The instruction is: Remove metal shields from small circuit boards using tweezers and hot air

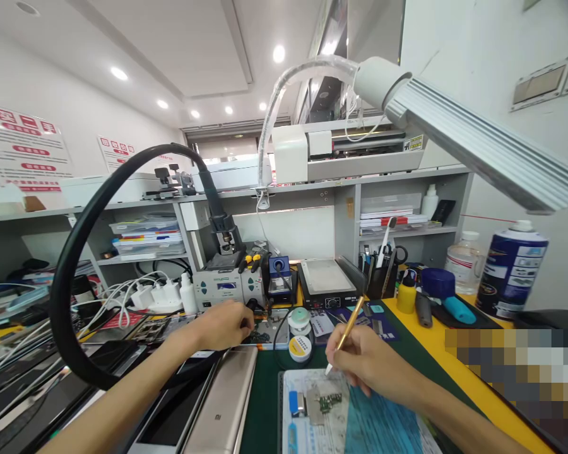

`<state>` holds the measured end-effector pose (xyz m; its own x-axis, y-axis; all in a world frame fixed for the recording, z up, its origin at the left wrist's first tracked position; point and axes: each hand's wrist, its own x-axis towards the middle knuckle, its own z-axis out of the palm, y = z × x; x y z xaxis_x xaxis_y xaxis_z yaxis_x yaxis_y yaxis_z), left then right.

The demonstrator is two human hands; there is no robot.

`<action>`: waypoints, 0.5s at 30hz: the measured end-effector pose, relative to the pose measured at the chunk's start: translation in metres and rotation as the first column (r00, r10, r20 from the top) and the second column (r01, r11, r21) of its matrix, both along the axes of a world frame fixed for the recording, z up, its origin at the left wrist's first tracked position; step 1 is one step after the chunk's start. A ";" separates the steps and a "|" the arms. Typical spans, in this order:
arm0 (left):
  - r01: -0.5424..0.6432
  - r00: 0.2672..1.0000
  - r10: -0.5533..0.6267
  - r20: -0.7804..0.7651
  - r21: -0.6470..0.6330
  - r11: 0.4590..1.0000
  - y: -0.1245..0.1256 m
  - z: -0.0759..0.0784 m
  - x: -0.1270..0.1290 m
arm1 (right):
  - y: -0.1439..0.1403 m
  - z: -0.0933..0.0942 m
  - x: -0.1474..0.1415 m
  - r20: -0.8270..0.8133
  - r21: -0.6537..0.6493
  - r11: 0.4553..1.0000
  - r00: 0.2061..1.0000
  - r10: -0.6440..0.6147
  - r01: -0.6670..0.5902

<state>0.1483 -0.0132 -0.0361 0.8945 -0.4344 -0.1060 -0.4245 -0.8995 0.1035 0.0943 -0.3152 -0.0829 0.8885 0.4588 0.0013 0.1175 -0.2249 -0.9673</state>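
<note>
The right hand (360,360), lower right of centre, is clamping a gold pen-like tool (351,322); a green circuit board (330,402) is lying bottom centre. Mid-frame, the left hand (224,325) is curling, grip indeterminable, near a grey station (210,287) bearing illegibly small lettering.

We've a slim gold metal-look pen-shaped tool (351,323), smooth w/ bright sheen; a flat rectangular gold phone (222,391), satin, prob. metal; a thick black looped rubbery hose (60,277), smooth, semi-matt; a long silver metal lamp head (483,142), ridged; a flat dark-green mat (262,384), matt; & a tall blue cylindrical metal can (511,271), glossy.
</note>
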 end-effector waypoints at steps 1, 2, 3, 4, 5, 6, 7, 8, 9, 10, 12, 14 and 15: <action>0.002 1.000 -0.002 -0.011 0.023 1.000 0.001 -0.002 -0.001 | 0.000 0.000 0.000 -0.004 -0.001 1.000 1.000 0.000 0.000; 0.004 1.000 -0.003 -0.018 0.044 0.999 0.001 -0.004 -0.002 | 0.000 0.000 0.000 -0.006 -0.005 1.000 1.000 0.000 0.000; 0.005 1.000 -0.003 -0.021 0.064 0.998 0.000 -0.005 -0.002 | 0.000 -0.001 0.000 -0.006 -0.010 1.000 1.000 -0.001 0.001; 0.003 1.000 -0.002 -0.021 0.085 0.996 -0.001 -0.006 -0.003 | 0.000 -0.002 0.001 -0.003 -0.015 1.000 1.000 -0.003 0.003; 0.001 1.000 0.001 -0.019 0.106 0.994 -0.002 -0.006 -0.004 | 0.000 -0.002 0.001 -0.003 -0.017 1.000 1.000 -0.007 0.007; -0.003 1.000 0.005 -0.016 0.127 0.992 -0.004 -0.006 -0.005 | 0.000 -0.003 0.001 -0.002 -0.018 1.000 1.000 -0.012 0.012; -0.006 1.000 0.008 -0.013 0.147 0.989 -0.006 -0.006 -0.005 | 0.000 -0.004 0.002 -0.002 -0.017 1.000 1.000 -0.015 0.015; -0.007 1.000 0.009 -0.012 0.165 0.986 -0.008 -0.005 -0.005 | 0.000 -0.004 0.002 -0.004 -0.012 1.000 1.000 -0.017 0.016; -0.004 1.000 0.006 -0.013 0.182 0.983 -0.009 -0.005 -0.005 | -0.001 -0.004 0.002 -0.006 -0.008 1.000 1.000 -0.013 0.013; 0.004 1.000 -0.001 -0.016 0.198 0.980 -0.011 -0.004 -0.005 | -0.001 -0.004 0.001 -0.010 -0.002 1.000 1.000 -0.007 0.007; 0.026 1.000 -0.021 -0.022 0.223 0.975 -0.014 -0.003 -0.004 | -0.001 -0.003 0.001 -0.014 0.003 1.000 1.000 0.005 -0.005; 0.050 0.998 -0.043 -0.034 0.242 0.969 -0.016 -0.003 -0.001 | -0.001 -0.002 0.000 -0.019 -0.001 1.000 1.000 0.003 -0.003; 0.063 0.998 -0.055 -0.040 0.248 0.967 -0.017 -0.003 0.001 | -0.001 -0.001 0.001 -0.021 -0.004 1.000 1.000 0.000 0.000</action>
<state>0.1493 -0.0305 -0.0387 0.8625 -0.4422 -0.2462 -0.4775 -0.8722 -0.1064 0.0948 -0.3158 -0.0840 0.8885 0.4585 -0.0189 0.0973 -0.2285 -0.9687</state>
